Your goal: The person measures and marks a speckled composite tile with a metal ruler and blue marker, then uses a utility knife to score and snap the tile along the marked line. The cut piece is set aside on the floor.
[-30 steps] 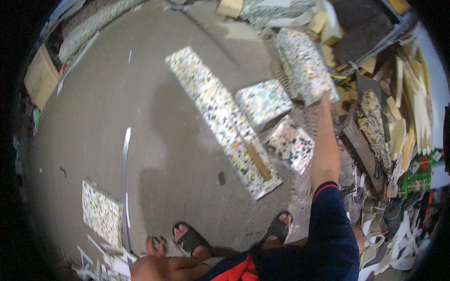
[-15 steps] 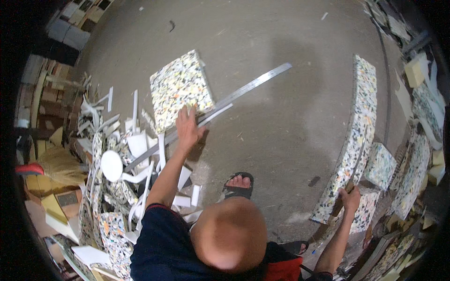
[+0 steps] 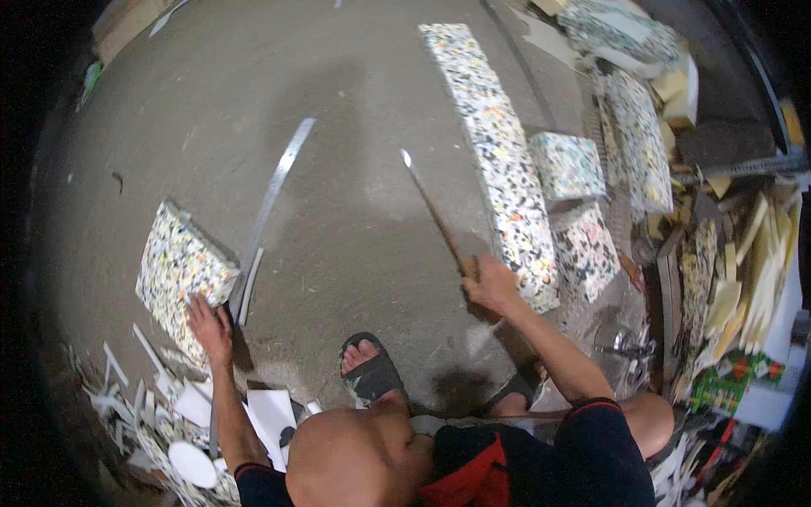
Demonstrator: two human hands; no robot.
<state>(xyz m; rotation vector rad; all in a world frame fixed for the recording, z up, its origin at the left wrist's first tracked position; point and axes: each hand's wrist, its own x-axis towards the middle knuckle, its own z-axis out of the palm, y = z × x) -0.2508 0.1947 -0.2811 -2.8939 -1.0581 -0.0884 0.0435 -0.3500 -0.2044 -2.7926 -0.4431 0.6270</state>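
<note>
My left hand [image 3: 209, 328] lies with outstretched fingers on the near right edge of a thick, speckled square foam piece [image 3: 179, 269] on the floor. Beside that foam, a long metal straightedge [image 3: 283, 173] and a narrow white foam strip [image 3: 251, 287] point away from me. My right hand [image 3: 492, 286] is closed around the wooden handle of a long, thin knife [image 3: 432, 207], its blade directed forward over the floor. Just right of the knife is a long speckled foam strip [image 3: 498, 144]; the knife appears apart from it.
A greenish foam block [image 3: 568, 166] and a pinkish one [image 3: 585, 249] sit right of the long strip. Foam offcuts [image 3: 748, 291] are heaped along the right side. White scraps [image 3: 193, 463] pile up at lower left. My sandalled foot [image 3: 372, 372] stands between my hands.
My view has turned rightward. The knife has moved left, away from over the long foam strip, still in my right hand. My left hand stays on the square foam piece.
</note>
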